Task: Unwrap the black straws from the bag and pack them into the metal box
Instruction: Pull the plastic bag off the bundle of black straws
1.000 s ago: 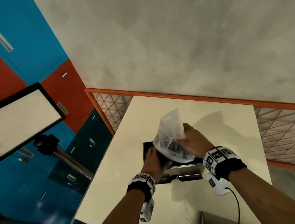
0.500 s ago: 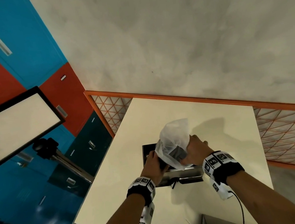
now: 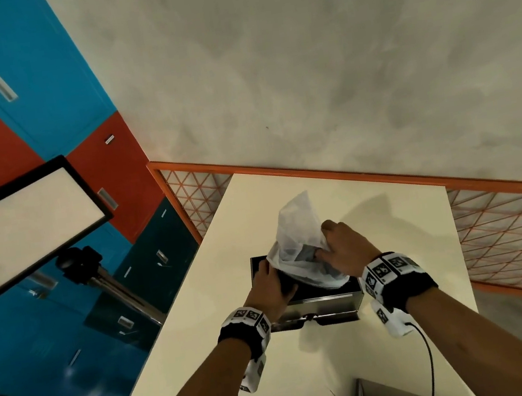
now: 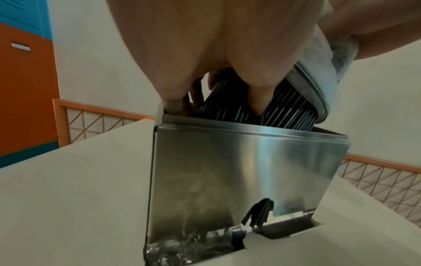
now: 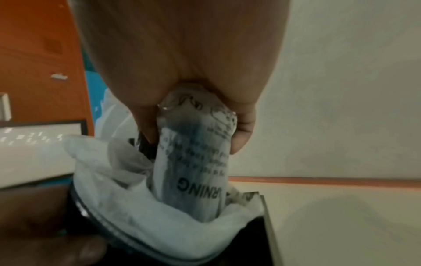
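Black straws [image 4: 268,109], thin and ribbed, half out of our cloudy bag [image 3: 296,243].
Our left hand [image 3: 270,288] grips them inside the metal box [image 4: 239,171]; right hand [image 3: 344,250] pinches the bag at 12 o'clock.

One box, one bag, one bundle of straws, two hands

On the cream rectangular worktop [image 3: 389,213] stands one shiny rectangular metal box [image 4: 239,171]; one translucent white plastic bag [image 3: 294,226] with black printing is over it; one bundle of thin black straws [image 4: 284,111], too many and too tightly packed to count, enters the box; two bare hands, left hand [image 3: 270,288] and right hand [image 3: 347,246], each wear one black wristband.
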Tool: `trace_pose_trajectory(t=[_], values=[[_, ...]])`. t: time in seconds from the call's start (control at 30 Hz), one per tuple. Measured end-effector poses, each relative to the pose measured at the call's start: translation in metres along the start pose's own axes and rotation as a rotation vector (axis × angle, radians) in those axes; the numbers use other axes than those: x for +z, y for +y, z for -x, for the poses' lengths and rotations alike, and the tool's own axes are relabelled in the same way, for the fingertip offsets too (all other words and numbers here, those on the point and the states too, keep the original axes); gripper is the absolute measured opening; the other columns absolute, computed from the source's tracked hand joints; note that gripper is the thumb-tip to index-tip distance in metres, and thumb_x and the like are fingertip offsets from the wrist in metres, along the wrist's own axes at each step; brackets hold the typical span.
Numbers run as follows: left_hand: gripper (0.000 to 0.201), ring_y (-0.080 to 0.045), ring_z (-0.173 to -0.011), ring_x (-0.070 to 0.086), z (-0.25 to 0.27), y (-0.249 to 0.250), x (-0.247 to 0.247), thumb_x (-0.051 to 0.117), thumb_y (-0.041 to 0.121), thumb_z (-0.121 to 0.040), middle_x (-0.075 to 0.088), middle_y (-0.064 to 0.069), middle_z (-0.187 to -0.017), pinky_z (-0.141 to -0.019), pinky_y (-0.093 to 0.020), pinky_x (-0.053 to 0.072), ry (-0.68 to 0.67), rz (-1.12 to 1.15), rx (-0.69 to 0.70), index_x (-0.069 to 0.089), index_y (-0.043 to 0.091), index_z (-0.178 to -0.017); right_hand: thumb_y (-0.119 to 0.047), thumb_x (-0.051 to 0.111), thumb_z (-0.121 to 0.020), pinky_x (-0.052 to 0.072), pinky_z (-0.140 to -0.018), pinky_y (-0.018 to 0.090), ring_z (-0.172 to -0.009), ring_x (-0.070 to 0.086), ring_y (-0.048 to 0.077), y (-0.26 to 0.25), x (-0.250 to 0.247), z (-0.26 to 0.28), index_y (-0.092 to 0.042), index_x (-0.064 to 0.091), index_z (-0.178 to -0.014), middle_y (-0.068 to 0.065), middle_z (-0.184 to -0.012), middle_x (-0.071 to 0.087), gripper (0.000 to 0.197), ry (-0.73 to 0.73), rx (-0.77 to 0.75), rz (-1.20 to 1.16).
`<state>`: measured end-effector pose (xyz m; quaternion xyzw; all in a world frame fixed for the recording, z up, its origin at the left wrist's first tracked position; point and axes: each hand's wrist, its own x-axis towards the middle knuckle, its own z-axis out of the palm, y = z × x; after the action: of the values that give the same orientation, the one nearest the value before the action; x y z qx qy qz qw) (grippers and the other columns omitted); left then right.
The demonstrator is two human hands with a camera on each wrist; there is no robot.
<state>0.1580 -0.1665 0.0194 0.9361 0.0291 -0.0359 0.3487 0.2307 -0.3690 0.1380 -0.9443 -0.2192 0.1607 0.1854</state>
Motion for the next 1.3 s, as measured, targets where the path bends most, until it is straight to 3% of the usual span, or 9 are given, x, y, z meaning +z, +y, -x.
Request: trace_pose_trajectory(t=[0.3,0.47,0.57,0.63,0.73,0.9,1.07,1.23,1.3], values=[[0.083,-0.031,-0.127,0.048,0.002,-0.003,-0.001,0.077,0.044,-0.081,0.042,-0.009,-0.143,-0.106,-0.046,0.046,-0.016,-0.012,-0.052,0.036,0.012,-0.146,-0.05,0.038,-0.098,0.048,-0.084,0.044,-0.096,0.059,0.029,0.005,-0.001,0.003,-0.015,0.06,-0.106,0.006,-0.106,0.06,0.041,0.057,0.006,-0.159],[0.095,-0.027,-0.135,0.042,0.004,0.003,-0.004,0.076,0.038,-0.084,0.034,-0.007,-0.153,-0.112,-0.046,0.041,-0.044,0.002,-0.041,0.021,0.018,-0.158,-0.026,0.046,-0.102,0.035,-0.072,0.028,-0.083,0.054,0.023,0.006,-0.01,0.011,-0.008,0.055,-0.093,0.005,-0.091,0.058,0.023,0.187,0.041,-0.362],[0.087,-0.03,-0.136,0.043,0.006,0.003,-0.002,0.072,0.031,-0.089,0.034,-0.008,-0.154,-0.113,-0.044,0.04,-0.056,-0.021,-0.034,0.02,0.018,-0.158,-0.025,0.046,-0.102,0.03,-0.07,0.027,-0.086,0.055,0.029,0.012,-0.002,0.013,-0.004,0.054,-0.089,0.008,-0.087,0.056,0.026,0.111,0.034,-0.331],[0.081,-0.033,-0.136,0.044,0.007,0.004,-0.001,0.066,0.022,-0.094,0.032,-0.008,-0.155,-0.113,-0.046,0.04,-0.081,-0.041,-0.02,0.018,0.02,-0.159,-0.027,0.047,-0.102,0.036,-0.072,0.031,-0.087,0.057,0.029,0.019,0.002,0.012,-0.004,0.054,-0.089,0.01,-0.088,0.059,0.027,0.128,0.057,-0.356],[0.076,-0.036,-0.134,0.046,0.008,0.006,-0.001,0.058,0.016,-0.098,0.029,-0.01,-0.156,-0.112,-0.048,0.041,-0.1,-0.044,-0.024,0.014,0.021,-0.16,-0.036,0.049,-0.1,0.05,-0.077,0.038,-0.08,0.064,0.029,0.027,-0.002,0.012,-0.006,0.057,-0.087,0.013,-0.085,0.066,0.033,0.281,0.123,-0.541],[0.08,-0.033,-0.135,0.046,0.009,0.015,-0.003,0.06,0.026,-0.098,0.028,-0.009,-0.156,-0.112,-0.042,0.04,-0.101,-0.019,-0.035,0.011,0.023,-0.161,-0.029,0.046,-0.102,0.043,-0.074,0.034,-0.089,0.061,0.027,0.021,-0.001,0.017,-0.011,0.059,-0.104,0.01,-0.102,0.064,0.023,0.1,0.082,-0.49],[0.092,-0.028,-0.14,0.04,0.011,0.019,-0.009,0.07,0.034,-0.091,0.027,-0.005,-0.158,-0.114,-0.039,0.038,-0.114,0.009,-0.042,0.011,0.023,-0.161,-0.042,0.047,-0.101,0.047,-0.07,0.033,-0.072,0.061,0.02,0.019,-0.018,0.018,-0.017,0.065,-0.098,0.001,-0.079,0.065,0.031,0.309,0.167,-0.806],[0.103,-0.028,-0.143,0.037,0.011,0.021,-0.009,0.076,0.038,-0.085,0.026,-0.005,-0.16,-0.115,-0.042,0.037,-0.147,0.004,-0.069,0.008,0.02,-0.161,-0.047,0.049,-0.099,0.037,-0.056,0.025,-0.052,0.048,0.011,0.021,-0.004,0.017,-0.02,0.066,-0.096,-0.001,-0.072,0.062,0.033,0.069,0.171,-0.671],[0.106,-0.027,-0.143,0.036,0.012,0.021,-0.008,0.077,0.04,-0.084,0.026,-0.004,-0.16,-0.116,-0.042,0.037,-0.142,0.016,-0.071,0.008,0.02,-0.161,-0.045,0.048,-0.099,0.034,-0.048,0.022,-0.047,0.046,0.013,0.019,-0.007,0.018,-0.021,0.065,-0.093,-0.002,-0.065,0.059,0.029,0.077,0.186,-0.703]])
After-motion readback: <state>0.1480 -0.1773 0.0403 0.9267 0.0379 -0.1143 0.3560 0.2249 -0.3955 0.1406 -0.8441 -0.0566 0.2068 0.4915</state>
